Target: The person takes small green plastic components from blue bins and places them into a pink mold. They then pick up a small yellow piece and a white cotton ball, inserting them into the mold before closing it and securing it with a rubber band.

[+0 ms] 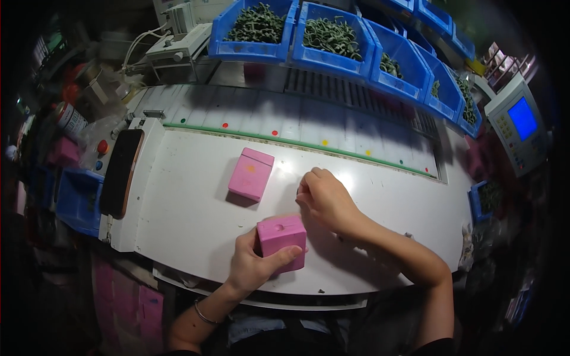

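My left hand (246, 266) is wrapped round a pink block (282, 238), thumb across its near face. A small round hole shows in the block's upper face, along a fine seam. Beyond it on the white worktop (196, 196) lies a second pink block (250, 176), with a line across its far end and an orange stain. My right hand (325, 194) is just beyond and to the right of the held block, low over the worktop. Its fingers are curled together, and whatever they may pinch is hidden.
Blue bins (332, 35) of small grey-green parts hang over the far side. A white slatted strip with a green edge (297, 145) crosses behind the blocks. At left lies a dark phone (123, 172); at right stands a control panel with a blue screen (522, 118).
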Demonstrator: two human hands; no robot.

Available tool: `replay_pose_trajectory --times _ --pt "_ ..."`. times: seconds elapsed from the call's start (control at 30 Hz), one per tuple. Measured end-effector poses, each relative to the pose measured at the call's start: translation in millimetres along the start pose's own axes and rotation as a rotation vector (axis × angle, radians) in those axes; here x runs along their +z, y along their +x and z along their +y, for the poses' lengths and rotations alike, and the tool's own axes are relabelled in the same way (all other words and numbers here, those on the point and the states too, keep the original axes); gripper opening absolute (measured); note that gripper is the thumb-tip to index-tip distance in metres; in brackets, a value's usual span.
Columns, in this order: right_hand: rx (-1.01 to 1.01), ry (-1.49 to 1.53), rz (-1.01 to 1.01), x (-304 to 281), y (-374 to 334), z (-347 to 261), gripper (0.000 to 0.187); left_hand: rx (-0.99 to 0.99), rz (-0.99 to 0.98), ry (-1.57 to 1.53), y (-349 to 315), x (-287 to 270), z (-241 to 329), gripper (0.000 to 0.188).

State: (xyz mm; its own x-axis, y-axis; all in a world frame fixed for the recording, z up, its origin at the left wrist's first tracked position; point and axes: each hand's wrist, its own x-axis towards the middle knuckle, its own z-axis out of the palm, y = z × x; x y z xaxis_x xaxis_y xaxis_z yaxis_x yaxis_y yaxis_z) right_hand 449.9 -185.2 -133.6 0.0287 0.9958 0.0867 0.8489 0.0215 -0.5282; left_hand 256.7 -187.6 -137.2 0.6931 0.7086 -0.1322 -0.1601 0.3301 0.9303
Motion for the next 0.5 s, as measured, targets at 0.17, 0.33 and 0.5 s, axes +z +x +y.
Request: replay_pose_trajectory --times 0.17,0.33,0.5 --pt "0.323 0.95 -0.385 -39.1 -19.4 -22.9 0.016 0.11 -0.057 -0.038 -2.8 -14.3 12.5 0.067" --pt "0.124 1.146 -0.248 -39.9 -44.9 -25.0 0.014 0.167 -0.246 -0.055 0.7 -3.4 15.8 0.056" --pt "0.104 1.196 -0.065 -42.2 -58.5 -31.4 0.015 0.235 -0.185 0.025 1.9 5.5 11.2 0.055"
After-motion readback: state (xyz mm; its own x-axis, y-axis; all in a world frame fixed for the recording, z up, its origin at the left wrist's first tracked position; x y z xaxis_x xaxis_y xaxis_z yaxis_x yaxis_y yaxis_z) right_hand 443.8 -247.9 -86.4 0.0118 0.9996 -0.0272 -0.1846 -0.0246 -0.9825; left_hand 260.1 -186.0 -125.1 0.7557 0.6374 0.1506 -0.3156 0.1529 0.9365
